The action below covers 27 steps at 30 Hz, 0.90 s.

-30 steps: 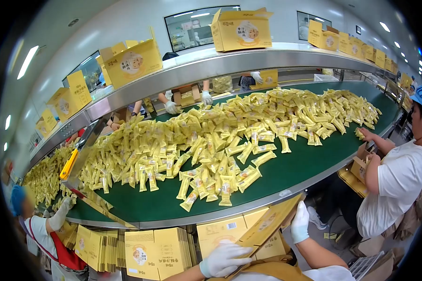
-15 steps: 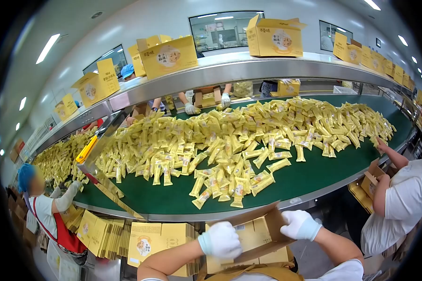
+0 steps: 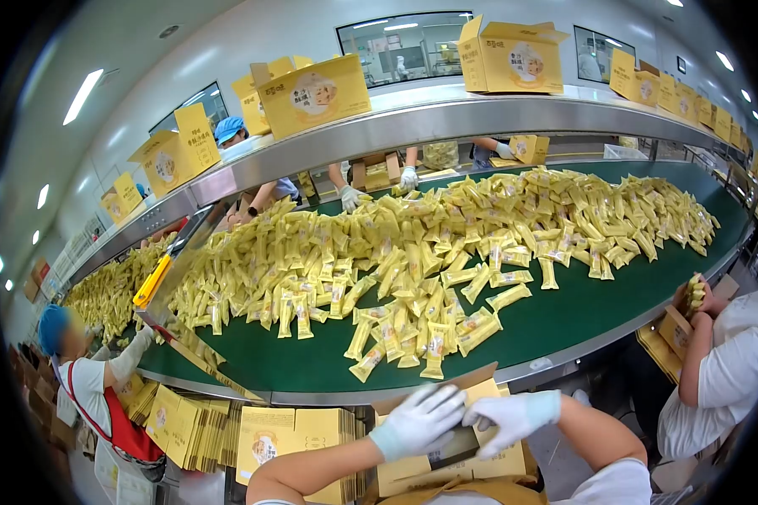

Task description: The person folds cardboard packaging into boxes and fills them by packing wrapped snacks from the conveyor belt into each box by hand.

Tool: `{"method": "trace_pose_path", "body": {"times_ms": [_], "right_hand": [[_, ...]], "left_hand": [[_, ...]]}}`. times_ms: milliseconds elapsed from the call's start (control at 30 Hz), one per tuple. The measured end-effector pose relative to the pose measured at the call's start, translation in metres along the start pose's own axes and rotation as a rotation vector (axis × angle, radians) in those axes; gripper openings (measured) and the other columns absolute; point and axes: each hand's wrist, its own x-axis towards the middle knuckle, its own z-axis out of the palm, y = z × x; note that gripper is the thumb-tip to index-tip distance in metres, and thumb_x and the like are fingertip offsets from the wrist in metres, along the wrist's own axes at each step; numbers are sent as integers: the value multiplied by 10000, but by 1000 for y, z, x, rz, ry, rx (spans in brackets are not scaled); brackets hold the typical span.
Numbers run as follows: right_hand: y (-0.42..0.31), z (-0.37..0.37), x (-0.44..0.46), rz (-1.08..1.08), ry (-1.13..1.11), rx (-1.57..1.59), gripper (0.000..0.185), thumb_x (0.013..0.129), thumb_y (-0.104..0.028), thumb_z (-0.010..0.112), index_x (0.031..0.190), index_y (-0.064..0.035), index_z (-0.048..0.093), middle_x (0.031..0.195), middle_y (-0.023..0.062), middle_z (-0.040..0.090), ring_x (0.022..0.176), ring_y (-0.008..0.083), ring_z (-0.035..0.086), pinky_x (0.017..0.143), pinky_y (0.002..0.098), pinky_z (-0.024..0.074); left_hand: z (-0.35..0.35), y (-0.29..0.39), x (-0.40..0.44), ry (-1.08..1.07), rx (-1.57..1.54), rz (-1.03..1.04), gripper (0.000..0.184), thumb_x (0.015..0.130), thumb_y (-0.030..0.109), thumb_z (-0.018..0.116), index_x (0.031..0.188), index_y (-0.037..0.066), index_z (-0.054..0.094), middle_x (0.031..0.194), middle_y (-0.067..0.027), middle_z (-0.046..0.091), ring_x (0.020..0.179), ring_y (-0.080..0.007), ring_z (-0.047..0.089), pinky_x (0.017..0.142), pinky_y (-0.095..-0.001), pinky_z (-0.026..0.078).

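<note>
A yellow cardboard carton (image 3: 480,390) with brown inner flaps is in front of me, partly hidden by my hands. My left hand (image 3: 421,419), in a white glove, lies over the carton's opening with its fingers stretched out. From the right side, my right hand (image 3: 511,418), gloved too, has its fingers bent over a carton flap. The fingertips of both hands are close together. Beyond the carton, many small yellow wrapped packets (image 3: 434,349) lie heaped on a green conveyor belt (image 3: 547,324).
Flat folded cartons (image 3: 290,438) stand stacked at left. Erected cartons (image 3: 312,94) line a metal shelf (image 3: 413,112) above the belt. A yellow-handled tool (image 3: 152,282) rests on a slanted guard. Co-workers stand left (image 3: 97,391), right (image 3: 716,370) and across the belt.
My hands have come together over the carton; the left fist has opened out and the right hand has moved inward. The co-worker at right has drawn back from the belt, holding packets.
</note>
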Motion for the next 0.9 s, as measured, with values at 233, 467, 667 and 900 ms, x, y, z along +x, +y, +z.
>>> {"method": "trace_pose_path", "body": {"times_ms": [233,467,667,900], "right_hand": [[14,59,-9,-7,854,393,1210,661,-343,948,1521,52,194,1442,250,366,1260,331,540,1011,371,517],[46,77,16,32,1055,26,879,662,-308,920,1356,-22,462,1534,291,297,1439,465,293,1179,479,291],[27,62,13,-71,863,-120,438,722,-309,877,1002,-46,667,1405,237,521,1421,491,338,1157,506,318],[70,72,5,-209,1054,1235,304,1011,-221,504,1166,21,605,1313,190,602,1261,327,554,1091,434,429]], "left_hand": [[-16,2,5,111,-191,-228,686,806,371,734,1372,41,529,1228,-155,637,962,-315,655,825,-431,529],[-27,0,15,-191,-483,-178,841,826,448,726,1479,39,388,1240,-231,584,1078,-398,600,903,-472,494],[-5,30,5,-332,-42,-179,1069,769,714,625,1550,64,294,1529,-306,315,1364,-497,338,1069,-641,278],[-27,26,18,-490,-156,-203,1127,727,668,675,1546,11,265,1526,-368,272,1353,-526,339,1077,-637,278]]}}
